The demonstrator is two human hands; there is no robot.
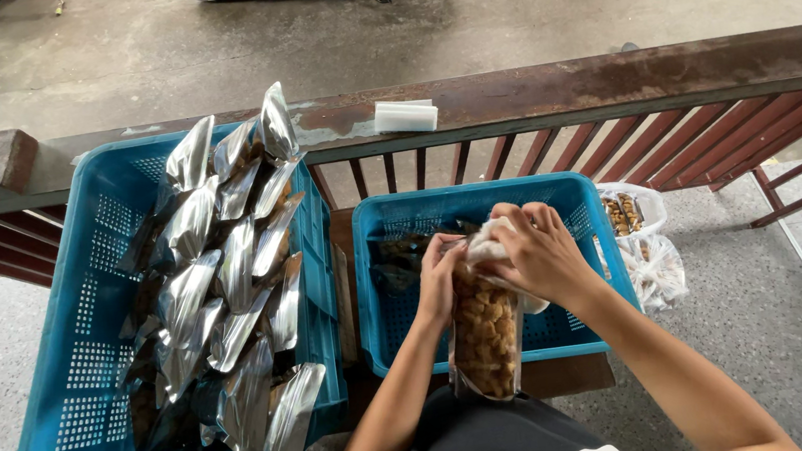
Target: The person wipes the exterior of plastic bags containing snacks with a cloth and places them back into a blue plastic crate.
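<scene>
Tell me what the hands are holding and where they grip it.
Both hands hold one clear snack bag upright by its top: the left hand pinches the upper left edge, the right hand grips the gathered opening. The bag's bottom hangs free.

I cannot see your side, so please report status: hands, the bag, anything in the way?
Left hand and right hand both gripping top of snack bag. Bag upright over small blue basket. Nothing blocking; big basket of silver pouches sits left.
</scene>
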